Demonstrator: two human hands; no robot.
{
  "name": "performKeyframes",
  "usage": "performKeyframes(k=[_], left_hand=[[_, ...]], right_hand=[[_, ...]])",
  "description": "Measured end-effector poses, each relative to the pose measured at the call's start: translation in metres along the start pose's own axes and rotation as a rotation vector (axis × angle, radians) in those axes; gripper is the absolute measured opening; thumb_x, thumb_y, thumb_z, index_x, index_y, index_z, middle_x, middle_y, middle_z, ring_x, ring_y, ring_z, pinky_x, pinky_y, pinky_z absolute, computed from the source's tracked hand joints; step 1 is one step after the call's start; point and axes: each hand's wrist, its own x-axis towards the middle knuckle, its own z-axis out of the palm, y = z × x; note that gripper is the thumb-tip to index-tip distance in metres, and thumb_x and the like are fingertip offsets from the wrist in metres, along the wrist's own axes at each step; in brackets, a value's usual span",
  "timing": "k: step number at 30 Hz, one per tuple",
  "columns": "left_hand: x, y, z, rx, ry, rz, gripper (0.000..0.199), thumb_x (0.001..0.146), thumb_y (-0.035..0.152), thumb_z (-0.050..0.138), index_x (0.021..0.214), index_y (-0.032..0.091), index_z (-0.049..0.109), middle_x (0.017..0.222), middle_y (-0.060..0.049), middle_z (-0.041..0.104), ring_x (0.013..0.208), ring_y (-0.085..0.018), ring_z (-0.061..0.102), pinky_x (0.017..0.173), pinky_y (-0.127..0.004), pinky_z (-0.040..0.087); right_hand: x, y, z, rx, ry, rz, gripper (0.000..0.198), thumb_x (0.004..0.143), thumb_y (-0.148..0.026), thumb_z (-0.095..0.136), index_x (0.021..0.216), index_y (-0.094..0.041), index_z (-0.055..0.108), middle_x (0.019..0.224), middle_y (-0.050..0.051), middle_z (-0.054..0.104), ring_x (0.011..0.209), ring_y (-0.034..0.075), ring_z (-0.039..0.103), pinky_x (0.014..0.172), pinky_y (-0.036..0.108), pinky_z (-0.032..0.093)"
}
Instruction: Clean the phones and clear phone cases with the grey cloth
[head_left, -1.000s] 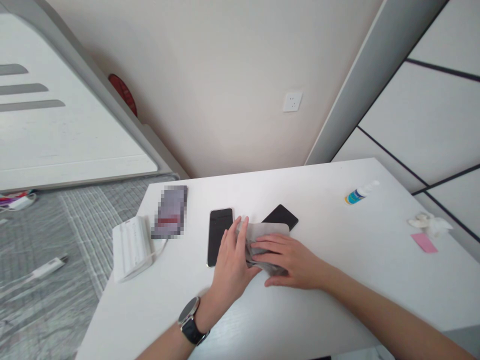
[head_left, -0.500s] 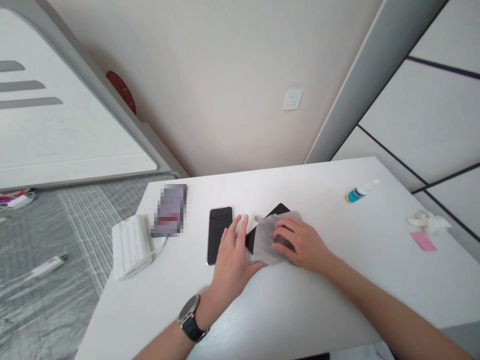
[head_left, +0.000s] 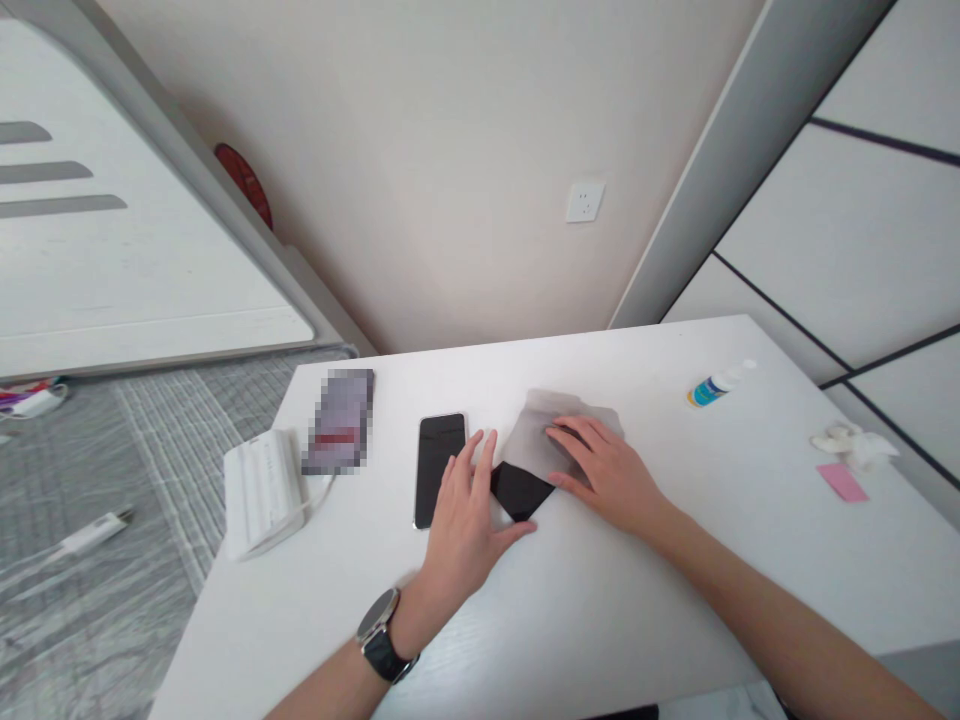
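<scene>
A thin grey cloth point(head_left: 536, 430) lies spread over a flat black object point(head_left: 520, 490), whose near corner shows from under it; the rest is covered, so I cannot tell its exact kind. My right hand point(head_left: 611, 480) presses the cloth down with bent fingers. My left hand point(head_left: 469, 520) lies at the black object's left side, fingers spread and thumb by its near corner. Just left of that hand a phone with a dark screen point(head_left: 439, 465) rests on the white table point(head_left: 600, 610). A watch point(head_left: 382, 630) is on my left wrist.
To the left lie a blurred-out rectangular item point(head_left: 337, 420) and a stack of white face masks point(head_left: 262, 495). A small bottle with a blue label point(head_left: 712, 387) lies at the right, with crumpled tissue point(head_left: 859, 445) and a pink slip point(head_left: 842, 482) farther right.
My right hand has pushed the grey cloth away from me across the black object. The object's near corner is now uncovered and its far corner covered. My left hand has stayed put.
</scene>
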Motion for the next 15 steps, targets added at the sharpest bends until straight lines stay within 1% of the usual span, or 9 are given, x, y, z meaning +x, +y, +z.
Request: performKeyframes(k=[2, 4, 6, 8, 9, 10, 12, 14, 15], left_hand=[[0.000, -0.001, 0.000, 0.006, 0.003, 0.008, 0.134, 0.068, 0.034, 0.096, 0.165, 0.035, 0.003, 0.163, -0.020, 0.035, 0.149, -0.041, 0.040, 0.119, -0.065, 0.037], [0.000, -0.002, 0.000, 0.022, 0.004, 0.029, 0.134, 0.069, 0.034, 0.095, 0.165, 0.034, 0.000, 0.163, -0.021, 0.035, 0.151, -0.041, 0.038, 0.119, -0.065, 0.036], [0.000, -0.002, -0.001, 0.044, -0.002, 0.049, 0.132, 0.072, 0.030, 0.092, 0.165, 0.033, -0.002, 0.163, -0.022, 0.033, 0.152, -0.041, 0.036, 0.119, -0.066, 0.035], [0.001, -0.002, -0.001, 0.052, -0.007, 0.053, 0.129, 0.074, 0.027, 0.090, 0.165, 0.032, -0.001, 0.164, -0.022, 0.033, 0.152, -0.041, 0.035, 0.120, -0.065, 0.035], [0.001, -0.002, -0.001, 0.047, -0.006, 0.048, 0.128, 0.074, 0.027, 0.090, 0.165, 0.032, 0.000, 0.164, -0.022, 0.033, 0.152, -0.041, 0.036, 0.119, -0.065, 0.036], [0.001, -0.002, 0.000, 0.037, -0.003, 0.039, 0.129, 0.073, 0.028, 0.091, 0.165, 0.033, 0.001, 0.163, -0.021, 0.034, 0.151, -0.040, 0.037, 0.119, -0.065, 0.036], [0.001, -0.002, 0.000, 0.017, 0.007, 0.023, 0.132, 0.069, 0.033, 0.094, 0.165, 0.034, 0.002, 0.163, -0.020, 0.035, 0.150, -0.041, 0.039, 0.118, -0.064, 0.038], [0.001, -0.002, 0.001, 0.012, 0.016, 0.023, 0.134, 0.067, 0.036, 0.095, 0.165, 0.034, 0.003, 0.163, -0.020, 0.036, 0.149, -0.041, 0.040, 0.118, -0.064, 0.038], [0.001, -0.003, 0.001, 0.016, 0.016, 0.027, 0.135, 0.067, 0.035, 0.096, 0.165, 0.034, 0.003, 0.163, -0.020, 0.036, 0.150, -0.040, 0.039, 0.119, -0.064, 0.038]], right_hand=[[-0.001, -0.003, 0.004, -0.026, -0.059, -0.100, 0.068, 0.099, -0.056, 0.060, 0.153, -0.017, 0.047, 0.157, 0.017, 0.050, 0.147, 0.037, 0.042, 0.120, 0.061, 0.037], [-0.003, -0.012, 0.008, 0.057, -0.152, -0.252, 0.071, 0.095, -0.062, 0.061, 0.151, -0.020, 0.050, 0.159, 0.014, 0.049, 0.149, 0.035, 0.040, 0.123, 0.059, 0.033], [-0.004, -0.019, 0.009, 0.172, -0.188, -0.308, 0.054, 0.096, -0.061, 0.062, 0.134, -0.023, 0.064, 0.147, 0.010, 0.061, 0.137, 0.030, 0.053, 0.118, 0.051, 0.042], [-0.003, -0.019, 0.006, 0.221, -0.148, -0.234, 0.035, 0.100, -0.054, 0.060, 0.112, -0.023, 0.071, 0.127, 0.008, 0.070, 0.118, 0.026, 0.063, 0.105, 0.045, 0.052], [-0.002, -0.017, 0.005, 0.204, -0.108, -0.163, 0.032, 0.101, -0.050, 0.058, 0.107, -0.022, 0.071, 0.121, 0.009, 0.071, 0.113, 0.026, 0.064, 0.101, 0.044, 0.053], [-0.002, -0.014, 0.004, 0.165, -0.062, -0.089, 0.031, 0.103, -0.047, 0.056, 0.110, -0.020, 0.070, 0.121, 0.011, 0.070, 0.113, 0.027, 0.064, 0.099, 0.046, 0.054], [-0.001, -0.009, 0.003, 0.070, -0.008, -0.018, 0.042, 0.102, -0.047, 0.056, 0.129, -0.016, 0.064, 0.136, 0.016, 0.065, 0.127, 0.032, 0.058, 0.107, 0.053, 0.049], [-0.002, -0.009, 0.005, 0.038, -0.038, -0.099, 0.062, 0.099, -0.053, 0.060, 0.147, -0.015, 0.051, 0.152, 0.018, 0.054, 0.142, 0.036, 0.046, 0.117, 0.059, 0.039], [-0.002, -0.012, 0.007, 0.066, -0.076, -0.172, 0.067, 0.097, -0.057, 0.062, 0.149, -0.016, 0.049, 0.154, 0.017, 0.052, 0.145, 0.036, 0.043, 0.120, 0.058, 0.037]])
